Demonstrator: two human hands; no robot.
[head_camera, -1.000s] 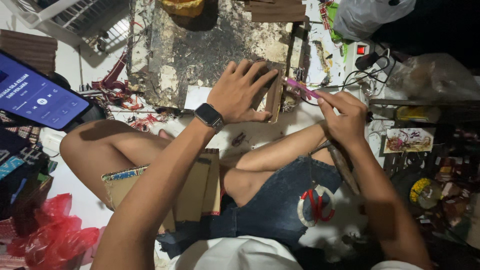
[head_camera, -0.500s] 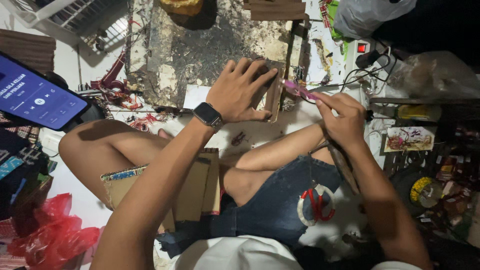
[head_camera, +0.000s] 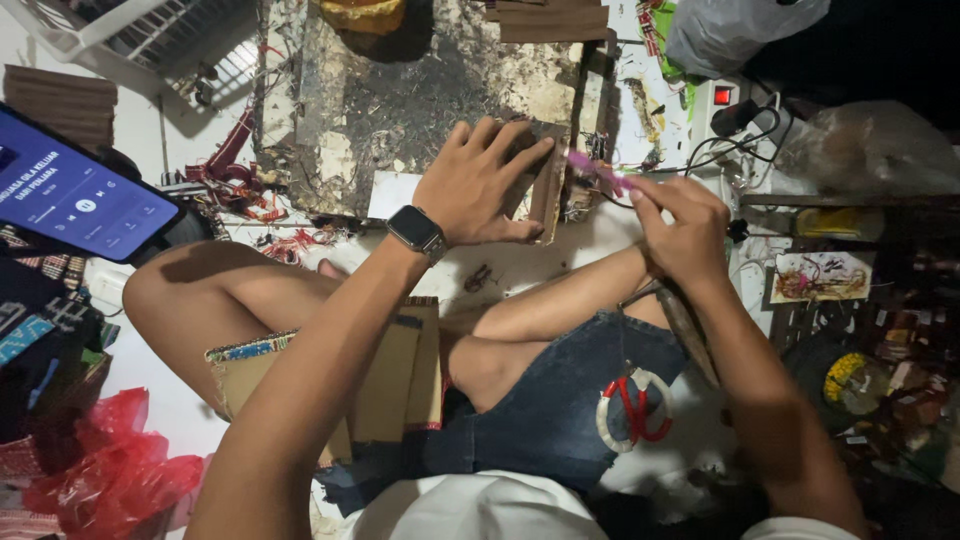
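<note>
You sit on the floor with your legs crossed, and the biggest thing before you is the worn, grey, glue-crusted work board lying flat on the pale floor. At its near right edge rests a small brown cardboard piece, folded so that one narrow side stands up.

Your left hand, with a dark square watch on the wrist, lies flat on that cardboard, fingers spread and pressing down, so its grip is open and pins the piece rather than pinching it. Against half a second ago it has barely shifted; the cardboard is held in the same spot.

Your right hand is closed around the back end of a slim pink glue stick or pen-like tool, fingers pressed together on it. Its tip now sits just beside the upright edge of the cardboard, a little nearer and lower than a second ago, which I judge to mean the tip is being brought in along that edge.

Flat brown cardboard sheets lie across your lap, a lit blue phone screen stands to the left, and red-handled scissors rest on your denim shorts.
</note>
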